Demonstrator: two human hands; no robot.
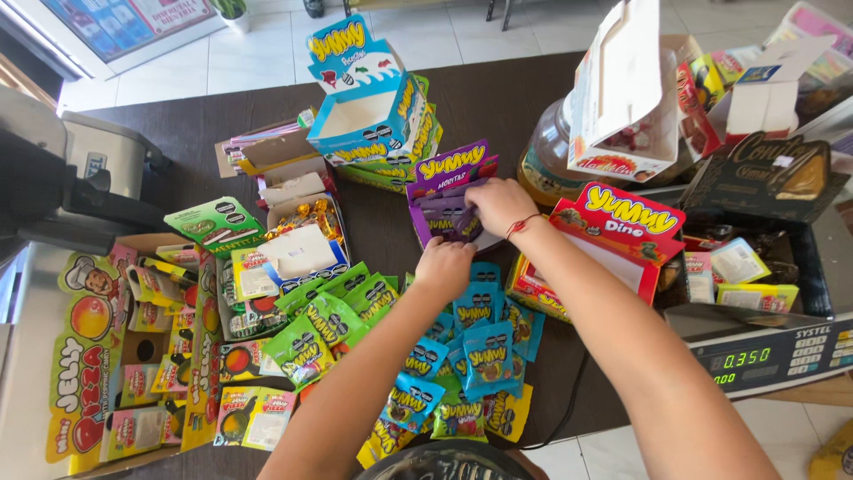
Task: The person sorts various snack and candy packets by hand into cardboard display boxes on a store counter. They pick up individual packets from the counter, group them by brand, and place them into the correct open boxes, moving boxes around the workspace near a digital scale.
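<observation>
My right hand [499, 206] reaches into a purple candy display box [447, 191] at the middle of the dark table and pinches purple packets [447, 222] inside it. A red string circles that wrist. My left hand [444, 267] is a closed fist just below the purple box, resting at the top of a pile of blue candy packets [475, 342]; whether it holds a packet is hidden. Green packets [324, 324] lie to the left of the blue ones, and yellow packets [502, 413] lie at the near edge.
An open blue display box [369, 111] stands behind. A red display box [613, 236] sits right, beside a scale [769, 351]. Trays of small candy packs [169, 338] fill the left. A white open carton [622, 89] tops a jar [546, 151] at back right.
</observation>
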